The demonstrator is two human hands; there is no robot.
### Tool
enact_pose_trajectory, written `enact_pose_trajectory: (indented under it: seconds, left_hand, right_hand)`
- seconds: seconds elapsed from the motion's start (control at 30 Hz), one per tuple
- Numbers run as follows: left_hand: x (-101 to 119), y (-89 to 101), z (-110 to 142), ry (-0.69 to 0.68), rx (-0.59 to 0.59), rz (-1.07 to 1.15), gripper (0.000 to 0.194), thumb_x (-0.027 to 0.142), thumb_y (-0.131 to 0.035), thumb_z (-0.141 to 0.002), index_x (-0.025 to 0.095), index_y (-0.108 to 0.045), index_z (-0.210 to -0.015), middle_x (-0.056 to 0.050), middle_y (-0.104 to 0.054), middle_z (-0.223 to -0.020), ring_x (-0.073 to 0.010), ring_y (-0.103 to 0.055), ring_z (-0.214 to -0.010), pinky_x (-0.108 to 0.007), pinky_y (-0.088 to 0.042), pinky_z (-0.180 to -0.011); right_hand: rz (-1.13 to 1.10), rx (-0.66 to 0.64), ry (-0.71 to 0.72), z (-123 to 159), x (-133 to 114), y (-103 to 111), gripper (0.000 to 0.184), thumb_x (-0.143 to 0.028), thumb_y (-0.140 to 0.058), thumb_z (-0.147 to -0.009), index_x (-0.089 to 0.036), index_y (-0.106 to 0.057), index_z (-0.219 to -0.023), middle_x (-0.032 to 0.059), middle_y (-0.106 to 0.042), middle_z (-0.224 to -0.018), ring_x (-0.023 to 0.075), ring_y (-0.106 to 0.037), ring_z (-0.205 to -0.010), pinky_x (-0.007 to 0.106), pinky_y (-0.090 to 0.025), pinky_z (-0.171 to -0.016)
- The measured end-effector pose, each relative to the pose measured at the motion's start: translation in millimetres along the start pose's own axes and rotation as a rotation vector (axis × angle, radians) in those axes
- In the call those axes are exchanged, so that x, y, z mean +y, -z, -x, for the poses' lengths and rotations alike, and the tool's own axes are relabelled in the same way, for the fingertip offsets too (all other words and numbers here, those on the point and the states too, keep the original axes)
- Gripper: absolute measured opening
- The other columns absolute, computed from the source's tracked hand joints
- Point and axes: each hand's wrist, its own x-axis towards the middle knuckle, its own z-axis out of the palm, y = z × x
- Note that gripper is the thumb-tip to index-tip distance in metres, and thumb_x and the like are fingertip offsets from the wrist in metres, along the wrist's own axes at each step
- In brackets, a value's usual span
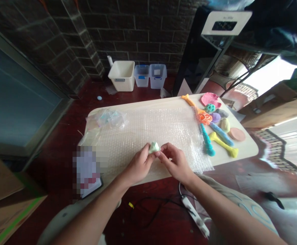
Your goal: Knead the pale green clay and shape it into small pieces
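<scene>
Clay, or something soft like it, makes a small pale green lump (154, 147) just below the middle of the frame. It is up in the hands, above the bubble wrap (148, 126) on the bench (249, 149). The left hand (139, 165) has its grip around the lump, with the thumb on the near side. The right hand (177, 162) has its thumb and a finger close together at the lump's right edge. I cannot tell if this grip pinches a bit of it or just touches it.

The lump looks soft, so a hard squeeze from the left hand could squash it. If the right hand pulls too fast, a bit could tear off. If the left hand lets go too much, the lump could drop. It could land on the bubble wrap, and the bumps could leave little dents in it. Both hands are close to the bench's near edge, so it could also fall to the red floor (151, 212) at the bottom of the frame and get dirty.

On the right of the frame, a teal twisted piece (207, 141) lies by the right end of the wrap, with a yellow piece (223, 144) just beside it. If the right arm swings wide, it could bump them, or a tug on the wrap could move the teal one.
</scene>
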Motion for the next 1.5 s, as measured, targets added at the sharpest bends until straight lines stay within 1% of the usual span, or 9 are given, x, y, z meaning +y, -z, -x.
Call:
enact_pose_trajectory:
  seconds: [0.13,0.23,0.4,0.6,0.7,0.87,1.0,1.33,1.5]
  left_hand:
    - [10,-0.5,0,-0.027,0.072,-0.007,0.018,0.035,-0.065,-0.098,0.022,-0.062,-0.086,0.000,-0.059,-0.066,-0.0160,-0.054,-0.059,-0.026,-0.034,-0.058]
    - [12,-0.1,1,-0.008,0.030,0.045,0.018,0.034,-0.066,-0.097,0.022,-0.064,-0.084,0.002,-0.059,-0.060,-0.0142,-0.051,-0.052,-0.025,-0.031,-0.054]
    - [6,0.9,2,-0.023,0.025,0.012,0.014,0.033,-0.075,-0.090,0.022,-0.067,-0.090,-0.001,-0.068,-0.072,-0.0161,-0.058,-0.063,-0.024,-0.034,-0.058]
    - [5,-0.8,1,-0.038,0.029,-0.071,0.007,0.028,-0.067,-0.095,0.021,-0.069,-0.097,-0.005,-0.072,-0.079,-0.0192,-0.065,-0.070,-0.025,-0.035,-0.060]
    - [4,-0.9,3,-0.051,0.002,-0.061,0.014,0.030,-0.077,-0.088,0.022,-0.069,-0.097,-0.004,-0.071,-0.079,-0.0192,-0.066,-0.070,-0.025,-0.035,-0.059]
    - [-1,3.4,-1,0.081,0.035,0.302,0.054,0.029,-0.093,-0.070,0.020,-0.065,-0.115,-0.006,-0.076,-0.092,-0.0207,-0.072,-0.079,-0.026,-0.050,-0.067]
    - [-1,10.1,-9,0.173,0.169,0.591,0.043,0.034,-0.091,-0.073,0.013,-0.071,-0.105,-0.009,-0.079,-0.091,-0.0180,-0.074,-0.074,-0.031,-0.058,-0.075]
    - [-3,10.2,-13,0.147,0.339,0.723,0.034,0.030,-0.094,-0.069,0.012,-0.083,-0.096,-0.012,-0.082,-0.095,-0.0194,-0.075,-0.082,-0.034,-0.062,-0.084]
    - [-2,11.8,-12,0.054,0.363,0.564,0.026,0.028,-0.090,-0.074,0.016,-0.084,-0.096,-0.012,-0.082,-0.097,-0.0219,-0.076,-0.088,-0.035,-0.060,-0.087]
  right_hand:
    - [-0.037,-0.005,-0.020,0,3,-1,0.039,-0.058,-0.064,-0.098,-0.020,-0.064,-0.089,0.0011,-0.063,-0.072,0.0149,-0.057,-0.063,0.027,-0.042,-0.056]
    - [-0.044,-0.022,-0.017,-1,4,0,0.040,-0.057,-0.061,-0.099,-0.020,-0.063,-0.084,0.0002,-0.060,-0.068,0.0148,-0.055,-0.061,0.028,-0.041,-0.056]
    - [-0.145,-0.020,-0.026,-2,5,0,0.034,-0.053,-0.063,-0.099,-0.021,-0.060,-0.089,-0.0001,-0.062,-0.070,0.0149,-0.058,-0.063,0.027,-0.045,-0.058]
    - [-0.161,-0.039,-0.007,-3,4,0,0.038,-0.047,-0.073,-0.094,-0.023,-0.064,-0.121,0.0040,-0.069,-0.096,0.0146,-0.062,-0.070,0.028,-0.048,-0.061]
    - [-0.189,-0.085,-0.031,-5,3,2,0.034,-0.047,-0.075,-0.091,-0.020,-0.069,-0.111,0.0053,-0.071,-0.093,0.0169,-0.064,-0.075,0.029,-0.051,-0.065]
    - [-0.395,0.006,-0.126,-12,-1,7,0.032,-0.048,-0.079,-0.087,-0.020,-0.064,-0.092,0.0004,-0.065,-0.075,0.0152,-0.061,-0.063,0.028,-0.048,-0.058]
    - [-0.586,0.079,-0.177,-15,-2,7,0.034,-0.040,-0.086,-0.079,-0.023,-0.062,-0.095,0.0004,-0.065,-0.083,0.0178,-0.067,-0.075,0.031,-0.053,-0.070]
    - [-0.401,-0.047,-0.146,-12,4,4,0.032,-0.041,-0.087,-0.080,-0.023,-0.069,-0.101,0.0045,-0.074,-0.098,0.0217,-0.069,-0.093,0.035,-0.053,-0.086]
    - [-0.349,-0.079,-0.129,-13,2,4,0.032,-0.043,-0.084,-0.084,-0.022,-0.072,-0.104,0.0057,-0.076,-0.099,0.0206,-0.069,-0.090,0.035,-0.054,-0.085]
